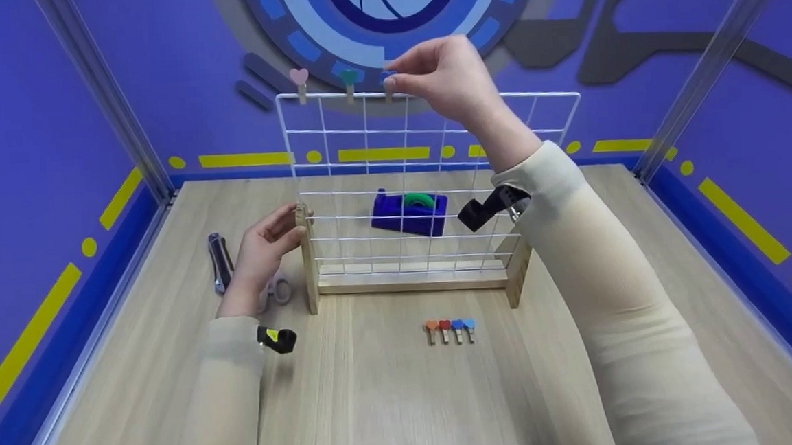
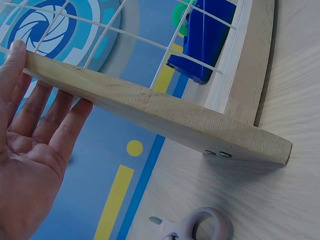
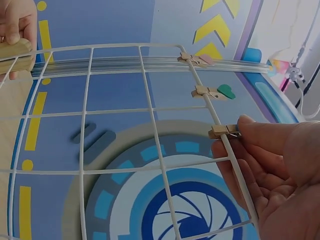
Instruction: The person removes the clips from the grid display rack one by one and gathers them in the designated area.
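A white wire grid (image 1: 366,126) stands upright in a wooden frame. My right hand (image 1: 456,78) pinches a small wooden clothespin with a blue heart (image 1: 388,76) at the grid's top wire. In the right wrist view this clothespin (image 3: 220,131) sits across that wire, its rear end between thumb and fingers. Left of it, a green-heart clothespin (image 1: 349,81) and a pink-heart clothespin (image 1: 300,80) are clipped along the same wire. My left hand (image 1: 260,253) holds the upper end of the left wooden post (image 2: 150,102), thumb on one side and fingers on the other.
Several heart clothespins (image 1: 445,329), orange, red and blue, lie in a row before the frame. Behind the grid is a blue tape dispenser (image 1: 406,223) with a green roll. Scissors (image 2: 210,222) and a dark stapler-like tool (image 1: 220,261) lie left of the frame.
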`<state>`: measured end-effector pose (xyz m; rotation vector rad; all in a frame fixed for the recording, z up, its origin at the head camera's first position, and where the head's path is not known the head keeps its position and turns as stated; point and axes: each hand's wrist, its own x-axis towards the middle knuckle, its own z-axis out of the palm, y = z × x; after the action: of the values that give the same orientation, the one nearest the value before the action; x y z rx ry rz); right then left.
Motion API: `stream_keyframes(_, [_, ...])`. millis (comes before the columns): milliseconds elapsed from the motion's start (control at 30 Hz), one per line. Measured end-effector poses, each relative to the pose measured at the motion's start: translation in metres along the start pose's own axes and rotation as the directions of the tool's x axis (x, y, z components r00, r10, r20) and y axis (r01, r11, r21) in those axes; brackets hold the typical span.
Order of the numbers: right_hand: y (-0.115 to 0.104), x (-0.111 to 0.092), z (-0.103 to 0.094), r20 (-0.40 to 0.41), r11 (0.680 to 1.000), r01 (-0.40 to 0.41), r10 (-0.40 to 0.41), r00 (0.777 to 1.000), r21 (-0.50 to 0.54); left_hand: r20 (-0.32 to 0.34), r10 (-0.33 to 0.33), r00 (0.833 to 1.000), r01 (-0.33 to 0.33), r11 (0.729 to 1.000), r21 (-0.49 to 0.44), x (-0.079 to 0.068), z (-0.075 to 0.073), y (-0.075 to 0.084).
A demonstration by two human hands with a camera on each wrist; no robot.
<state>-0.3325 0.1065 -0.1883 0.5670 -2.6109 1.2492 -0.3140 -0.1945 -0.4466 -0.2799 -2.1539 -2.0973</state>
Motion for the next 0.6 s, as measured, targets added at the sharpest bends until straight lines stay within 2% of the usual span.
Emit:
stream_keyframes(400, [0.0048, -0.0012, 0.0045, -0.084, 0.992, 0.063, -0.054, 0.995, 0.106, -0.006, -0.038, 0.999, 0.038, 0.999, 0.018, 0.0003, 0.0007, 0.001])
stream_keyframes(600, [0.0083, -0.0023, 0.0046, -0.121, 0.972, 0.114, -0.09, 0.989, 0.206, -0.006, -0.041, 0.999, 0.042, 0.999, 0.029, -0.0008, 0.0002, 0.0014])
